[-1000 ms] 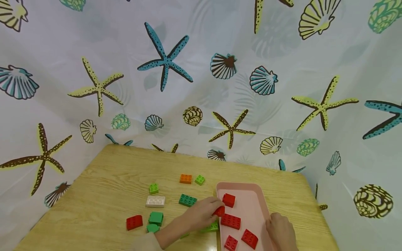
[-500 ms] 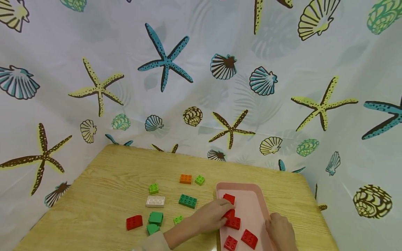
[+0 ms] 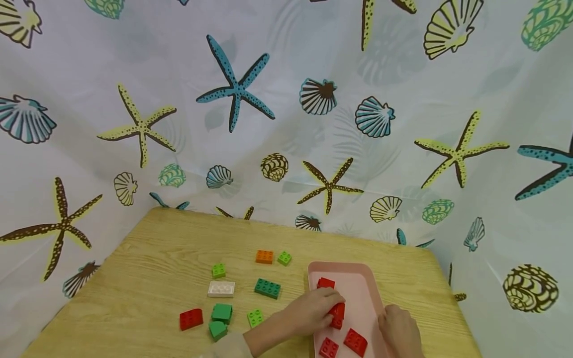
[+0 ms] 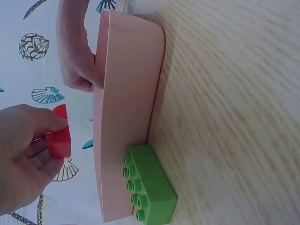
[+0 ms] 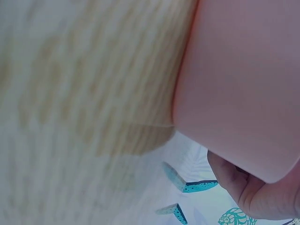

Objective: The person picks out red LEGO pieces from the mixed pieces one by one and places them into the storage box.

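My left hand (image 3: 313, 311) pinches a curved red toy brick (image 4: 60, 136) between thumb and fingers, over the left part of a pink tray (image 3: 373, 283). In the head view, another red brick (image 3: 336, 324) shows just below the held one; whether they touch I cannot tell. Curled over the tray's right rim, my right hand (image 3: 400, 329) grips it, and the right wrist view shows that hand at the tray wall. Inside the tray also lie a red brick (image 3: 326, 283) behind my left hand, a square red brick (image 3: 329, 347) and a sloped red brick (image 3: 355, 342).
Left of the tray lie a dark green brick (image 3: 267, 288), a white brick (image 3: 221, 289), an orange brick (image 3: 264, 256), a red brick (image 3: 191, 319) and several green pieces. A light green brick (image 4: 152, 185) stands against the tray's left wall. A patterned curtain (image 3: 277, 124) surrounds the table.
My left hand has moved right, carrying the red brick from the tray's left rim to over its inside. My right hand stays on the opposite rim.
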